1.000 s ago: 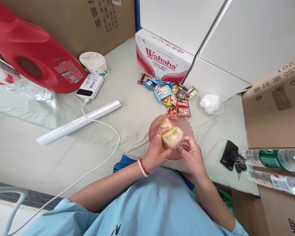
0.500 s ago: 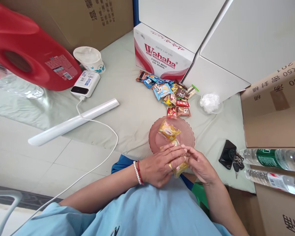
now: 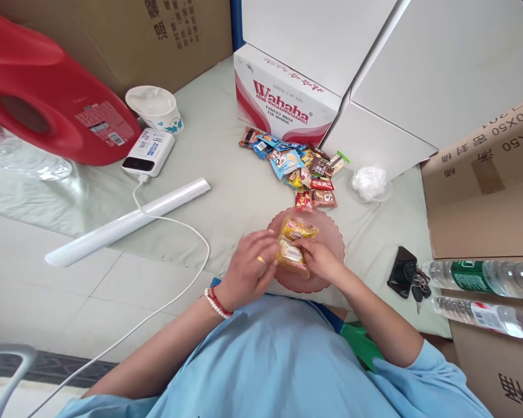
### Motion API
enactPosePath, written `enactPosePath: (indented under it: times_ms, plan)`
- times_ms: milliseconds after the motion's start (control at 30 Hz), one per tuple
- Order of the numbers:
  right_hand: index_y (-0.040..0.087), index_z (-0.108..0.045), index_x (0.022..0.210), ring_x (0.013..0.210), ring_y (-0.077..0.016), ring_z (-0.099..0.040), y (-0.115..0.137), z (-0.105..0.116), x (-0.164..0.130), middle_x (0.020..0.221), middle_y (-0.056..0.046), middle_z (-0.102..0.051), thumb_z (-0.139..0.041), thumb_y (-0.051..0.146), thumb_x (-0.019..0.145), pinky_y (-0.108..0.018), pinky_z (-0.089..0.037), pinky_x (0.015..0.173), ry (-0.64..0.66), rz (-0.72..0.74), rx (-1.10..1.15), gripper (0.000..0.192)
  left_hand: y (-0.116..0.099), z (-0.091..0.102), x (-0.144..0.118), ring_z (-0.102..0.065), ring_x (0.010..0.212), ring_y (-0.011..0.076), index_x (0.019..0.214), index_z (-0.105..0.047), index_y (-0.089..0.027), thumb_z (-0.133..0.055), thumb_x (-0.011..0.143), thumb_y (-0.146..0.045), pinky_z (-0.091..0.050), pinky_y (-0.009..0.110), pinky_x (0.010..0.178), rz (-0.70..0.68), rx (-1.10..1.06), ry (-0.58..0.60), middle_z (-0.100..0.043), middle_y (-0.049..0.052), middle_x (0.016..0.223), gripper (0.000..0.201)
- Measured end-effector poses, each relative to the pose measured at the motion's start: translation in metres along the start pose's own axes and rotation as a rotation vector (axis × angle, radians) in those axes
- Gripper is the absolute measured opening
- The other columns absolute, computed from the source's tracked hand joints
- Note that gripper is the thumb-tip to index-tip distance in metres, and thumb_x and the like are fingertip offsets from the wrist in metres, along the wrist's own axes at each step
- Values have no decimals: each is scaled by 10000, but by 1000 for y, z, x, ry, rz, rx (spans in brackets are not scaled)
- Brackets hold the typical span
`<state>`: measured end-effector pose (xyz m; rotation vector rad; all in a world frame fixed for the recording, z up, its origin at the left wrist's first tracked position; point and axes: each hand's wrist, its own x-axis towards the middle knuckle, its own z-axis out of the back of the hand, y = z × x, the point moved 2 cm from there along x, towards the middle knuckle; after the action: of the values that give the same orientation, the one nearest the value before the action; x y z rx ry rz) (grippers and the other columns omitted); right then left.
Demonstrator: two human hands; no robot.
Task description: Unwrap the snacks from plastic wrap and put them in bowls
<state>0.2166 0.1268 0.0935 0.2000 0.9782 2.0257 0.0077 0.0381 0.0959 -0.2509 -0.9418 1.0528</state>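
A pink ribbed plate (image 3: 331,233) lies on the cloth in front of me. Over it, my right hand (image 3: 321,259) pinches the right side of a yellow wrapped snack packet (image 3: 293,254). Just behind that one, a second yellow packet (image 3: 300,227) rests on the plate, partly covered. My left hand (image 3: 251,266), with a ring and bracelets, is at the held packet's left edge, fingers stretched and thumb apart. I cannot tell whether its fingertips touch the wrapper.
Beyond the plate several small snack packets (image 3: 307,171) lie heaped before a Wahaha box (image 3: 283,98). Crumpled clear plastic (image 3: 369,183) is to their right. A white cable (image 3: 192,226) crosses a white bar (image 3: 126,223) at left. Keys (image 3: 419,284) and bottles (image 3: 483,278) are at right.
The yellow packet has moved forward from the plate's near edge onto or over the plate. My left hand has uncovered it and drawn left; my right hand has shifted forward and left with it.
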Motion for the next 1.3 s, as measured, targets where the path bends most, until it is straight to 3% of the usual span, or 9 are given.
enactPosePath:
  times_ms: [100, 200, 367, 567, 700, 833, 933, 1067, 1300]
  plan:
    - [214, -770, 1116, 917, -222, -720, -7, -5, -6, 1068, -86, -773, -600, 163, 914, -335, -570, 822, -91, -3, -269, 268, -5, -12, -8, -606, 1273, 252, 1218, -687, -237, -528, 975, -167, -386, 494, 1173, -99, 51, 283, -726, 83, 1269, 299]
    - [253, -782, 1078, 771, -197, -692, 0, 13, -18, 925, -61, -755, -602, 229, 964, -302, -556, 694, -248, -8, -425, 214, -6, -19, -9, -615, 1262, 264, 1216, -705, -197, -520, 973, -163, -392, 502, 1164, -45, 68, 384, -714, 115, 1304, 307]
    - [259, -716, 1282, 1181, -251, -652, 9, 18, -5, 1341, -94, -667, -546, 229, 1006, -402, -561, 981, -333, 121, -398, 326, -8, -27, 1, -601, 1297, 280, 1171, -723, -184, -520, 965, -151, -369, 516, 1188, -24, 67, 428, -713, 133, 1284, 291]
    - [210, -707, 1290, 1266, -242, -630, -3, 10, 15, 1438, -129, -612, -514, 223, 1022, -433, -528, 1077, -228, 98, -225, 331, -8, -25, 6, -578, 1349, 284, 1287, -673, -200, -512, 996, -198, -429, 509, 1161, -4, 30, 377, -689, 137, 1336, 332]
    - [222, -698, 1288, 1285, -254, -614, 18, 41, -27, 1406, -135, -632, -528, 290, 1045, -460, -512, 1087, -364, 186, -229, 304, 3, -5, -13, -536, 1385, 281, 1407, -568, -252, -539, 990, -191, -469, 505, 1134, 10, 56, 109, -636, 127, 1401, 423]
    - [274, -680, 1312, 1052, -229, -714, 33, 39, -84, 1188, -80, -748, -644, 366, 1003, -377, -592, 903, -243, 167, -295, 324, 31, 11, -43, -638, 1190, 280, 1322, -607, -245, -554, 989, -236, -548, 477, 1020, 227, 176, -53, -655, 122, 1263, 338]
    - [281, -692, 1280, 968, -217, -742, 25, 9, -108, 1221, -73, -745, -690, 335, 965, -313, -612, 745, -156, 43, -411, 320, 50, 9, -56, -653, 1131, 283, 1252, -640, -223, -544, 990, -281, -560, 464, 985, 308, 238, -46, -663, 122, 1222, 285]
    - [257, -740, 1058, 849, -192, -724, 6, -19, -114, 1032, -59, -773, -531, 130, 996, -284, -598, 673, -254, 41, -438, 252, 63, -7, -55, -637, 1119, 292, 1196, -648, -187, -531, 989, -292, -544, 462, 969, 277, 273, -2, -658, 143, 1206, 260]
    - [291, -716, 1091, 923, -247, -733, -20, 38, -157, 1028, -69, -749, -539, 165, 988, -385, -618, 794, -578, 31, -279, 239, 62, -26, -52, -633, 1139, 324, 1144, -658, -176, -542, 971, -227, -500, 478, 964, 145, 459, 91, -694, 143, 1152, 214]
